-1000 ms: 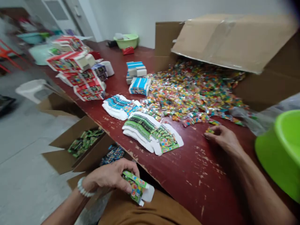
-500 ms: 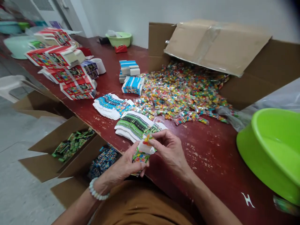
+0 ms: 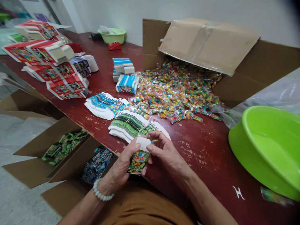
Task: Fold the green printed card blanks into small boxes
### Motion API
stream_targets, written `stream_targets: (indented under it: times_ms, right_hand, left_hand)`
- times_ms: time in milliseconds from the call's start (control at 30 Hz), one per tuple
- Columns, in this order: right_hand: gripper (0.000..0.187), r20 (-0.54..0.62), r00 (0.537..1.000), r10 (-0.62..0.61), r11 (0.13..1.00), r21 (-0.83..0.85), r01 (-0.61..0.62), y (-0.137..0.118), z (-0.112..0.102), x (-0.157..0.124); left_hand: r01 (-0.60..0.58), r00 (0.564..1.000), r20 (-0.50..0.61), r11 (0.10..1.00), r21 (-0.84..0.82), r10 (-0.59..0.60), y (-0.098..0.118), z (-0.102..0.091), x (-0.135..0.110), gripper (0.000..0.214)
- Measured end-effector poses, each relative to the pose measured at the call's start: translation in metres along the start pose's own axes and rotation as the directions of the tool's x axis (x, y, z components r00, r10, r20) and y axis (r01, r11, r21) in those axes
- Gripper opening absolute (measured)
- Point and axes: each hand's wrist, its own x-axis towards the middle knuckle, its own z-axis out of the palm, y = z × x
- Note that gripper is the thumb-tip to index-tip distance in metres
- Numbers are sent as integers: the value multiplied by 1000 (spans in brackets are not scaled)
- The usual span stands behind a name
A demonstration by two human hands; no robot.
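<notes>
My left hand [image 3: 123, 162] is closed around a small green printed candy box [image 3: 138, 162], with its white top flap raised. The thumb of my right hand [image 3: 165, 153] presses the flap's right edge, and its curled fingers are partly hidden behind. A speck of colour shows between those fingers, too small to name. Just beyond my hands lies a fanned stack of flat green cartons [image 3: 127, 125]. Beside it is a fanned stack of blue cartons [image 3: 105, 104]. A heap of clear-wrapped colourful candy packets [image 3: 168, 93] spreads behind them.
A large cardboard box [image 3: 208, 43] lies open behind the heap. At right stands a green basin [image 3: 236, 137], a candy packet [image 3: 275, 197] near its base. Red carton bundles [image 3: 67, 86] are stacked at left. Below the table edge, open boxes hold green packs [image 3: 64, 147] and blue packs [image 3: 97, 165].
The candy packet my right hand held at the box opening no longer shows there. My right fingers have come to the white flap, and the box front now faces me more. The view has shifted slightly right.
</notes>
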Motion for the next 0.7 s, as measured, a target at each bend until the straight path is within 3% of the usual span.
stream_targets:
  times_ms: [100,200,267,333,367,400,500,600,633,700]
  right_hand:
    - [32,62,998,30,999,16,-31,5,-1,1]
    - [22,-65,981,-184,973,-155,173,7,-4,2]
    - [18,-67,916,-396,852,-399,339,6,-6,1]
    - [14,16,863,-505,705,-568,424,4,-7,-1]
    - [15,37,863,-503,682,-597,423,2,-7,-3]
    - [17,27,885,-464,711,-585,391,0,-7,-4]
    - [28,-47,984,-174,924,-353,147,-4,-7,-5]
    - [33,-14,998,63,991,-117,-65,-7,-6,-3]
    - [31,-11,998,66,992,-110,-66,-7,-6,-2]
    - [26,-37,997,-67,974,-218,57,-8,-5,-3]
  left_hand:
    - [-61,998,-6,995,73,62,-4,-3,1,51]
    - [28,998,51,998,50,-31,-4,-3,3,56]
    - [123,986,114,992,-32,-119,-1,-2,5,59]
    - [174,977,143,979,-104,-159,0,1,8,59]
    - [179,977,139,976,-123,-162,0,2,8,59]
    - [172,980,125,976,-129,-156,0,3,9,60]
    - [123,990,75,987,-102,-116,-4,8,8,64]
    - [106,994,47,991,-84,-102,-6,12,5,68]
    - [108,993,45,990,-86,-105,-6,13,5,68]
    - [108,994,42,989,-99,-105,-5,13,5,65]
